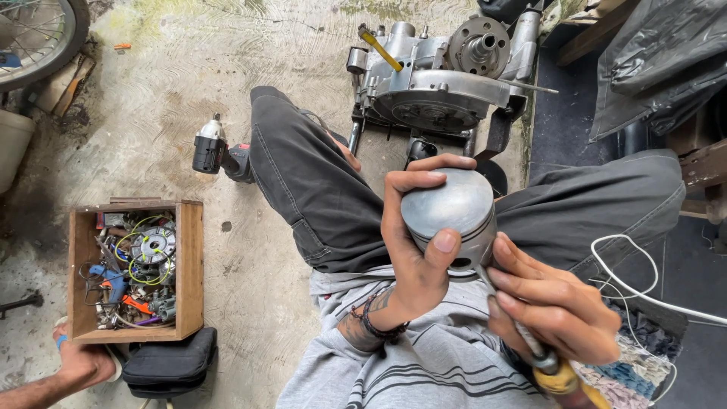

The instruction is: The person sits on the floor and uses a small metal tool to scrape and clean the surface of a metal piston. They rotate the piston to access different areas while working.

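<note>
Your left hand (413, 250) grips the domed grey metal piston (453, 212) while your right hand (556, 307) holds a yellow-handled tool (556, 373), possibly a screwdriver, against its near side.

1. The domed metal piston (453, 208) is dull silver-grey.
2. The screwdriver with a steel shaft (530, 344) has a yellow handle.
3. The loose cloth trousers (318, 189) are dark grey.
4. The striped knit sweater (424, 371) is light grey with thin black stripes.
5. The open wooden box (189, 265) is brown, holding blue, orange and yellow-green bits.
6. The bare metal engine block (439, 76) is silver, with 1 yellow strip.
7. The compact power driver (210, 148) is black and silver.
8. The concrete floor (227, 60) is pale grey, stained green.
</note>
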